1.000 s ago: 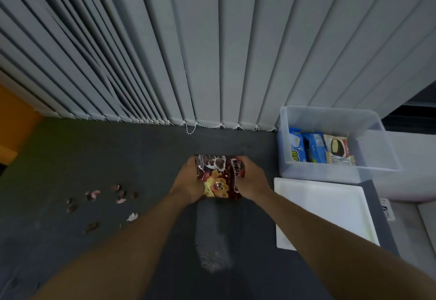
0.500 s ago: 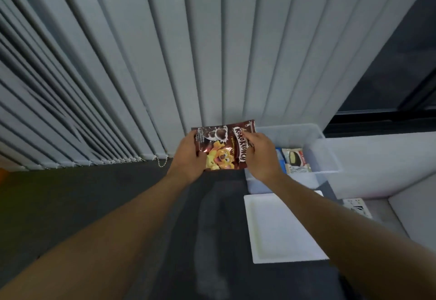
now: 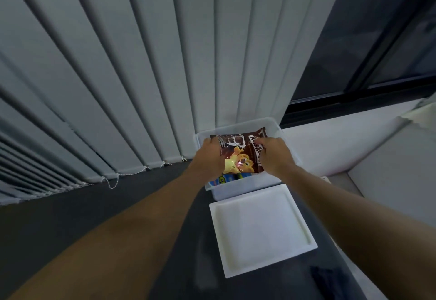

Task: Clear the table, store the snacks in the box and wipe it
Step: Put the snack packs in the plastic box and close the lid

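Holding a shiny brown snack bag with a yellow cartoon animal on it (image 3: 240, 156) right over the clear plastic box (image 3: 238, 185). Gripping the bag's left edge with the left hand (image 3: 210, 156), fingers curled round it and thumb on the front. Pinching the bag's right edge with the right hand (image 3: 274, 154), fingers bent over the top corner. Both bare arms reaching forward from the bottom corners toward the box.

Bag face up, a bit tilted, above the open top of the box; cannot tell whether touching anything inside. Under the bag, inside the box near its front wall, a blue snack pack (image 3: 226, 179) peeking out. Rest of the box's inside hidden by the bag and the hands.

Sitting on the dark grey table (image 3: 70, 224), at the far right end, with its back against the pale grey hanging window blinds (image 3: 141, 64). Just in front of the box, lying flat on the table, a white square plastic lid (image 3: 260, 229), almost touching the box's front wall. To the right of the box, a white ledge (image 3: 342, 139) below a dark window (image 3: 377, 40). Near the front right corner of the lid, a dark crumpled thing, too blurry to tell.
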A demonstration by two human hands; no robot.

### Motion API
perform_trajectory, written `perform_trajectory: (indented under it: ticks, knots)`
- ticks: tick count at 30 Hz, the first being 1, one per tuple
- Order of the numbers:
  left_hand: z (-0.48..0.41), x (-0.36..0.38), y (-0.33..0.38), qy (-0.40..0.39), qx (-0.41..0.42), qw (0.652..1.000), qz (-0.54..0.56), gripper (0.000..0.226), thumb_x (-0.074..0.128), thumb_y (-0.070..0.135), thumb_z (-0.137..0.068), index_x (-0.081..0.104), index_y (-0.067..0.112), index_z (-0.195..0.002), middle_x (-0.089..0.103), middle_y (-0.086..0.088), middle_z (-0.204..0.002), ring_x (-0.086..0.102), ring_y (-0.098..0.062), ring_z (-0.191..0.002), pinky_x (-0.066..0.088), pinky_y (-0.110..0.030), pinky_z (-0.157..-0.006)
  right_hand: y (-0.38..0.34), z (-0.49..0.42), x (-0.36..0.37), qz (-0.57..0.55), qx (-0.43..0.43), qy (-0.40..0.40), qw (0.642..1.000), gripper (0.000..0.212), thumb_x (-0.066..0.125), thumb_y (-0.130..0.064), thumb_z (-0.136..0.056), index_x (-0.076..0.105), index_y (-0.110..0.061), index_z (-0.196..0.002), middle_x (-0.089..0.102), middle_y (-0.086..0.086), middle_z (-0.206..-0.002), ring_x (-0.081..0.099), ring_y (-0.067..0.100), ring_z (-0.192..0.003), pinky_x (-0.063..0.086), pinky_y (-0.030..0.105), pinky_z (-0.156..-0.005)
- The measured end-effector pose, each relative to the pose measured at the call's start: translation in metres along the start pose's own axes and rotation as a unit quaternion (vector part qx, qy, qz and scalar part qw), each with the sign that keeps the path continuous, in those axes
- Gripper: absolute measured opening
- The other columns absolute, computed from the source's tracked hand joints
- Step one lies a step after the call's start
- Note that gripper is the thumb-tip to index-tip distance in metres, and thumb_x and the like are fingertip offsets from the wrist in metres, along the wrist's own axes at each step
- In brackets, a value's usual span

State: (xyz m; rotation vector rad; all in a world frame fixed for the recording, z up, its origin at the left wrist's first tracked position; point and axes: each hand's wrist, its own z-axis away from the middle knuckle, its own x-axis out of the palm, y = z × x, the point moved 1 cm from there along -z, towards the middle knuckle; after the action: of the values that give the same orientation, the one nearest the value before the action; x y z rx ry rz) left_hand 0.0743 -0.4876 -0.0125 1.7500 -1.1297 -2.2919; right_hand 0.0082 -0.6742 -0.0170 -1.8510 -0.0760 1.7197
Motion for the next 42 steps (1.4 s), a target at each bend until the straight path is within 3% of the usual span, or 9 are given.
perform_trajectory:
  ticks: [5,8,12,21,24,28,33,38,42]
  knots:
    - [0.002,0.017,-0.008,-0.033,0.027,0.965,-0.257,0.051,0.061,0.008,-0.080,0.049,0.002,-0.129,0.041,-0.016,-0.133,0.044,-0.031,-0.122,0.040,-0.036,-0.100,0.003,-0.010,0.027,0.130,-0.018,-0.208,0.969,0.044,0.043,-0.013,-0.097,0.052,-0.022,-0.139,0.049,0.004,-0.145,0.047,0.028,-0.129,0.042,0.038,-0.106]
    - [0.001,0.023,-0.016,-0.121,0.035,0.918,-0.377,0.054,0.054,0.030,-0.091,0.048,0.015,-0.142,0.029,-0.012,-0.157,0.026,-0.031,-0.144,0.011,-0.045,-0.123,-0.006,-0.012,0.032,0.190,-0.065,-0.300,0.932,0.039,0.035,-0.023,-0.103,0.054,-0.021,-0.138,0.056,0.005,-0.138,0.053,0.024,-0.117,0.040,0.032,-0.097]
    - [-0.002,0.022,-0.023,-0.189,0.046,0.880,-0.434,0.045,0.039,0.036,-0.097,0.058,0.022,-0.135,0.043,-0.004,-0.152,0.028,-0.026,-0.145,-0.004,-0.049,-0.122,-0.008,-0.011,0.034,0.167,-0.057,-0.326,0.929,0.036,0.043,-0.014,-0.103,0.056,-0.006,-0.136,0.057,0.010,-0.137,0.055,0.026,-0.121,0.044,0.031,-0.103]
    - [0.031,-0.002,-0.022,-0.058,0.101,0.962,-0.246,0.050,0.041,0.029,-0.099,0.040,0.011,-0.146,0.038,-0.006,-0.153,0.030,-0.025,-0.142,0.026,-0.040,-0.119,-0.004,0.020,0.015,0.060,-0.096,-0.046,0.992,0.036,0.041,-0.031,-0.102,0.059,-0.021,-0.132,0.061,0.007,-0.131,0.056,0.026,-0.117,0.050,0.041,-0.098]
    - [0.054,-0.008,-0.022,0.032,0.135,0.977,-0.163,0.028,0.048,0.025,-0.097,0.058,0.012,-0.120,0.058,-0.004,-0.122,0.053,-0.022,-0.110,0.044,-0.033,-0.092,0.003,0.043,0.013,0.030,-0.140,0.038,0.989,0.031,0.050,-0.031,-0.100,0.065,-0.018,-0.125,0.068,0.004,-0.121,0.060,0.021,-0.110,0.047,0.035,-0.095]
    - [0.088,-0.010,-0.013,0.053,0.195,0.969,-0.141,0.012,0.055,0.025,-0.093,0.059,0.017,-0.086,0.061,-0.002,-0.088,0.052,-0.017,-0.075,0.034,-0.025,-0.065,0.021,0.078,0.011,-0.005,-0.187,0.097,0.978,0.021,0.057,-0.028,-0.097,0.066,-0.014,-0.110,0.068,0.002,-0.110,0.059,0.016,-0.100,0.043,0.023,-0.084]
    - [0.118,0.025,-0.013,-0.070,0.038,0.993,-0.089,0.024,0.046,0.033,-0.098,0.055,0.021,-0.080,0.064,0.001,-0.086,0.059,-0.015,-0.073,0.049,-0.029,-0.064,0.051,0.114,0.025,-0.007,-0.136,0.072,0.988,0.014,0.063,-0.024,-0.095,0.064,-0.015,-0.106,0.067,0.001,-0.107,0.055,0.011,-0.095,0.052,0.026,-0.083]
    - [0.131,0.079,-0.031,-0.146,-0.126,0.981,-0.034,0.039,0.054,0.033,-0.096,0.050,0.014,-0.131,0.050,-0.005,-0.132,0.057,-0.026,-0.117,0.050,-0.038,-0.096,0.084,0.133,0.043,0.039,0.041,-0.038,0.998,0.046,0.059,-0.029,-0.096,0.049,-0.018,-0.139,0.050,0.007,-0.139,0.048,0.026,-0.127,0.045,0.041,-0.105]
    - [0.132,0.113,-0.044,-0.192,-0.203,0.960,-0.028,0.060,0.057,0.034,-0.095,0.035,0.006,-0.143,0.040,-0.014,-0.146,0.048,-0.032,-0.130,0.044,-0.042,-0.106,0.110,0.144,0.062,0.079,0.152,-0.128,0.977,0.067,0.059,-0.030,-0.094,0.027,-0.017,-0.151,0.040,0.011,-0.145,0.040,0.031,-0.132,0.041,0.048,-0.107]
